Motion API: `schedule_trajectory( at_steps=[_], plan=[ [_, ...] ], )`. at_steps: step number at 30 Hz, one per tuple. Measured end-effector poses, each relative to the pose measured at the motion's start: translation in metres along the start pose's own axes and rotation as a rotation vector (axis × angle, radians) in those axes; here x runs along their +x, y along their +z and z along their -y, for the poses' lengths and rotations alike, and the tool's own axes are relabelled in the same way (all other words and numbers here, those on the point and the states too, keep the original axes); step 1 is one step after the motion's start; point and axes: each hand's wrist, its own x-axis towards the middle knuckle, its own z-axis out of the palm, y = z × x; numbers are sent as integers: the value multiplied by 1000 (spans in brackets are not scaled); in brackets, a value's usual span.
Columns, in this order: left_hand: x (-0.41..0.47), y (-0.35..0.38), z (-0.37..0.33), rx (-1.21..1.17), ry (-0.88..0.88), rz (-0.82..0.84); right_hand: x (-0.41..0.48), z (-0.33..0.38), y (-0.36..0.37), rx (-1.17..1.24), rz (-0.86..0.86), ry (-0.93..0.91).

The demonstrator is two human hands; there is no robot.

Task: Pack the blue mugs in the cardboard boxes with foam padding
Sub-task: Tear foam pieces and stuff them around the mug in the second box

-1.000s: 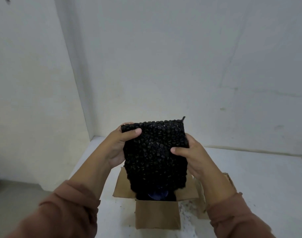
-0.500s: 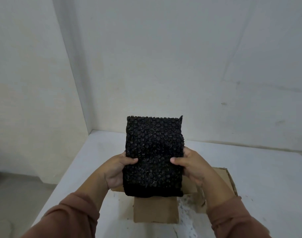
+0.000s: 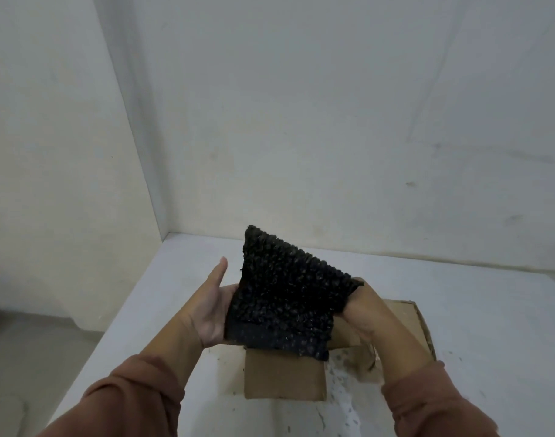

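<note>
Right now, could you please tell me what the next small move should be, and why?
Probably lower the black foam sheet into the cardboard box: it hangs tilted above it, right hand gripping its right corner, left hand propping its left edge.

White table (image 3: 459, 310), pale walls (image 3: 301, 121), grey floor (image 3: 33, 357)

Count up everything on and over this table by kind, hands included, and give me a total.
Black foam pad: 1
Cardboard boxes: 2, the open box under the pad and a second box behind it to the right
Hands: 2, left hand and right hand, both on the pad
Total: 5
</note>
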Motion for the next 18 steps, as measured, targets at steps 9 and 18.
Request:
schedule_trajectory(
  at_steps=[9,18],
  plan=[
    [0,-4,5,-41,146,-108,5,-6,-9,-738,182,-125],
    [1,10,6,338,155,-247,3,-22,0,-461,-39,-167]
  ],
)
